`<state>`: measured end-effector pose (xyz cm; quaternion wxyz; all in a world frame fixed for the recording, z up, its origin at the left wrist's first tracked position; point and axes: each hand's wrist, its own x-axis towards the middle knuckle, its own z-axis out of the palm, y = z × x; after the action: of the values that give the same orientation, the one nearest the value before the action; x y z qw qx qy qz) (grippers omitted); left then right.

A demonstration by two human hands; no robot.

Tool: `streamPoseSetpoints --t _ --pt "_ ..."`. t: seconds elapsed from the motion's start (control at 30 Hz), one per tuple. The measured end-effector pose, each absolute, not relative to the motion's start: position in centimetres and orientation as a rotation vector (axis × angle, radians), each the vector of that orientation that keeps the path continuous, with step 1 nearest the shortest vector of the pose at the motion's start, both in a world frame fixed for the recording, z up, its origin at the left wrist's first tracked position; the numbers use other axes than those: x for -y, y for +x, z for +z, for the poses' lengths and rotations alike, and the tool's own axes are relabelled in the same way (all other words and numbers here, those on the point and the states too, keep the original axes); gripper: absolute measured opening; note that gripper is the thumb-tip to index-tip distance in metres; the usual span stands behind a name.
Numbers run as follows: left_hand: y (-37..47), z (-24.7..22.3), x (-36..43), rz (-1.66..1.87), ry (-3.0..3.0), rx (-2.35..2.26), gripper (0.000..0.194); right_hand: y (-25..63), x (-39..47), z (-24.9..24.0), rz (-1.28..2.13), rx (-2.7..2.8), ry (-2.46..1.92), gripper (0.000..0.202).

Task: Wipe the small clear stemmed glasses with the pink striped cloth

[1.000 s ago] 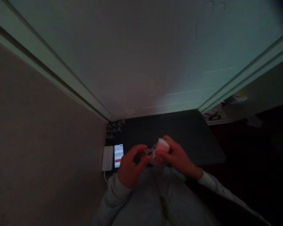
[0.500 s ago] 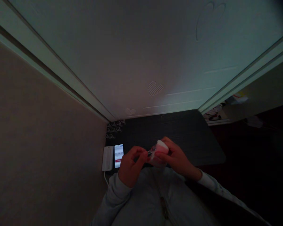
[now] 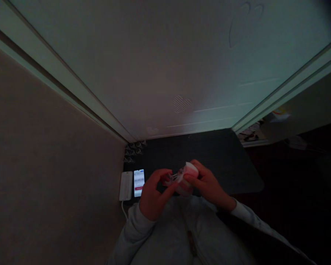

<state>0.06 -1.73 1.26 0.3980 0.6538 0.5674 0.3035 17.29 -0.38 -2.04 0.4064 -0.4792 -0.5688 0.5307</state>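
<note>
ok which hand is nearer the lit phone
Left. The left hand is just right of the phone; the right hand is farther right.

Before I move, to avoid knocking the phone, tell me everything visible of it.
The rectangular phone lies face up on the dark tabletop, long sides pointing away from the camera. Its lit screen is mostly white, with a red bar low down; the text is unreadable. A white box sits at its left; the left hand is close at its right, contact unclear.
</note>
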Motion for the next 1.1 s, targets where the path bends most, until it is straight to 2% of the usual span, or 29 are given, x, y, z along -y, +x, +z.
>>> streamPoseSetpoints --t 0.33,0.53,0.67,0.83,1.1 --pt "0.1 1.3 1.7 0.756 1.548 -1.544 0.021 17.2 0.4 -1.6 1.29 1.515 -1.221 0.008" --pt "0.0 1.6 1.6 0.634 1.479 -1.546 0.018 17.2 0.4 -1.5 1.307 1.533 -1.221 0.009" --pt "0.1 1.3 1.6 0.713 1.539 -1.511 0.016 17.1 0.5 -1.8 1.342 1.478 -1.224 0.009" --pt "0.1 1.0 1.8 0.83 1.615 -1.451 0.038 17.3 0.4 -2.1 1.369 1.388 -1.234 0.01" --pt "0.0 1.2 1.7 0.771 1.709 -1.496 0.028 17.5 0.4 -2.5 1.368 1.372 -1.214 0.012"
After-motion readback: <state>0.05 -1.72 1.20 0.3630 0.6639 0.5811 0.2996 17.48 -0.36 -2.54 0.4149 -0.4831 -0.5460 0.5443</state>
